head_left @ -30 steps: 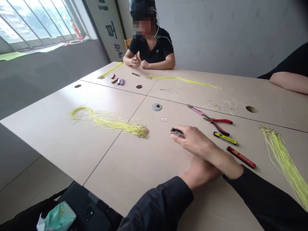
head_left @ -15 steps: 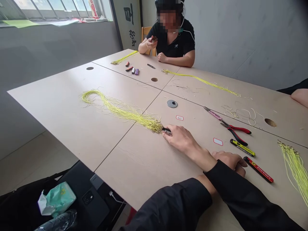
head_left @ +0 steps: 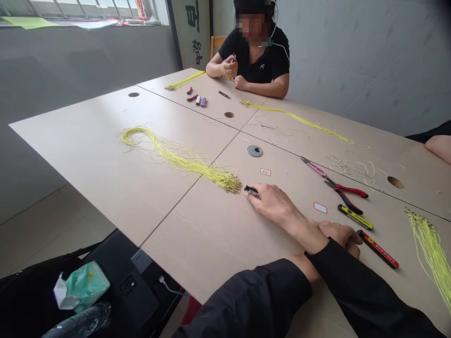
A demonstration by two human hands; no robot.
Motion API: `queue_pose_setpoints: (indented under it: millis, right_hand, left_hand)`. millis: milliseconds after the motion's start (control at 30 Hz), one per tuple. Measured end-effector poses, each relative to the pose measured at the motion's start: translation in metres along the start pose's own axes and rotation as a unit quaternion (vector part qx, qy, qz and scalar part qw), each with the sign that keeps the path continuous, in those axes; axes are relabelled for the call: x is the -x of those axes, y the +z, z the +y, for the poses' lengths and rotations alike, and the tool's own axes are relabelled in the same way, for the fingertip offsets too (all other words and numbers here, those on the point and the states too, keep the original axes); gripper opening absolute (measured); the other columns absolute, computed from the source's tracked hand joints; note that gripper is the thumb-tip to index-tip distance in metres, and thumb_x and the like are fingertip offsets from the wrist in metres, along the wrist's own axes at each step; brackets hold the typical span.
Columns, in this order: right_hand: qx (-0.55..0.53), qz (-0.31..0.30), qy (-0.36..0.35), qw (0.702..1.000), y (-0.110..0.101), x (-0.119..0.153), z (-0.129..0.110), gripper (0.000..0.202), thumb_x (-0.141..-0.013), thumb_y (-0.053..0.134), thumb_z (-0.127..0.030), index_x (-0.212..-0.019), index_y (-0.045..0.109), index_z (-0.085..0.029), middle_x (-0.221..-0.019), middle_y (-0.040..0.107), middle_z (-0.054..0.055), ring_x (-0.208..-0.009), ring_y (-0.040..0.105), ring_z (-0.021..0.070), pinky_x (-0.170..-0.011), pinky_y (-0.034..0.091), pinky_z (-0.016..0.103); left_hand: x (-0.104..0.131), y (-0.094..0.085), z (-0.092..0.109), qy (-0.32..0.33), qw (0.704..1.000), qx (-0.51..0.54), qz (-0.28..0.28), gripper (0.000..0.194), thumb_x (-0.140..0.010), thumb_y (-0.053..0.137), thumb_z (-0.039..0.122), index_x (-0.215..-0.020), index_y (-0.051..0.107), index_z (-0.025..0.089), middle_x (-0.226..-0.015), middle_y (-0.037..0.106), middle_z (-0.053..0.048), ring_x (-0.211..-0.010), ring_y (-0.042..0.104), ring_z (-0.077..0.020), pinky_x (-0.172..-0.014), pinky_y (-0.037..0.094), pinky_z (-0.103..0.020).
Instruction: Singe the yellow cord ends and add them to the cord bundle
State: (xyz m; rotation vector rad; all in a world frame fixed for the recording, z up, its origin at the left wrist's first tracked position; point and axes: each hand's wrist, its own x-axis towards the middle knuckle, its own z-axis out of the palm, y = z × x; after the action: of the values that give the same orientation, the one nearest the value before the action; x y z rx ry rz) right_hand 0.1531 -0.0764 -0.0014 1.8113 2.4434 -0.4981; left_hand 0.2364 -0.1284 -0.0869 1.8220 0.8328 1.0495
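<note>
My right hand (head_left: 275, 206) is closed round a black-and-silver lighter (head_left: 252, 191), its tip just right of the knotted end of a bundle of yellow cords (head_left: 183, 162). The bundle curves away to the left, and a small gap separates it from the lighter. Crossed beneath my right forearm, my left hand (head_left: 341, 234) rests on the table with fingers curled in, and nothing shows in them. Touching or very near those fingers is the black end of a red "Ferrari" stick (head_left: 378, 249). Behind it lies a yellow-and-black stick (head_left: 355, 217).
Pliers (head_left: 347, 191) with red-black handles and pink-handled snips (head_left: 313, 166) lie at right. More yellow cords (head_left: 431, 253) hang near the right edge. Across the table (head_left: 183, 225) a person (head_left: 260, 70) holds a small item near several lighters (head_left: 203, 102). A metal grommet (head_left: 254, 150) sits mid-table.
My right hand has drawn back slightly to the right with the lighter, off the cords' knotted end. My left hand stays put. The other person's raised hand has turned and lowered a little.
</note>
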Motion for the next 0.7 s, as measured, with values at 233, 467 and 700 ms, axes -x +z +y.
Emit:
queue_pose_setpoints:
  millis: [233, 467, 700]
  right_hand:
    - [-0.043, 0.057, -0.061, 0.996, 0.0, 0.002, -0.006, 0.016, -0.096, 0.054, -0.032, -0.102, 0.065, -0.024, -0.082, 0.072, 0.003, -0.07, 0.063, 0.018, -0.057, 0.03, 0.028]
    - [0.019, 0.052, -0.132, 0.99, 0.008, -0.011, -0.029, 0.015, -0.096, 0.054, -0.023, -0.106, 0.064, -0.022, -0.099, 0.074, 0.005, -0.085, 0.069, 0.0209, -0.059, 0.032, 0.029]
    - [0.004, 0.049, -0.104, 0.993, 0.009, -0.014, -0.029, 0.016, -0.095, 0.053, -0.024, -0.105, 0.065, -0.021, -0.095, 0.074, 0.006, -0.082, 0.068, 0.0208, -0.06, 0.033, 0.028]
  left_hand:
    - [0.003, 0.006, -0.007, 0.007, 1.0, 0.005, 0.022, 0.017, -0.078, 0.053, 0.014, -0.084, 0.068, 0.019, -0.094, 0.078, -0.005, -0.085, 0.073, -0.0192, -0.091, 0.055, -0.03]
    - [0.003, 0.0, 0.012, -0.079, 0.996, -0.04, 0.004, 0.024, -0.078, 0.051, 0.015, -0.089, 0.072, 0.022, -0.09, 0.077, -0.003, -0.087, 0.07, -0.0208, -0.088, 0.051, -0.033]
    - [0.003, 0.001, 0.011, -0.077, 0.996, -0.045, -0.006, 0.023, -0.079, 0.052, 0.017, -0.09, 0.071, 0.022, -0.091, 0.076, -0.003, -0.089, 0.069, -0.0209, -0.087, 0.05, -0.033]
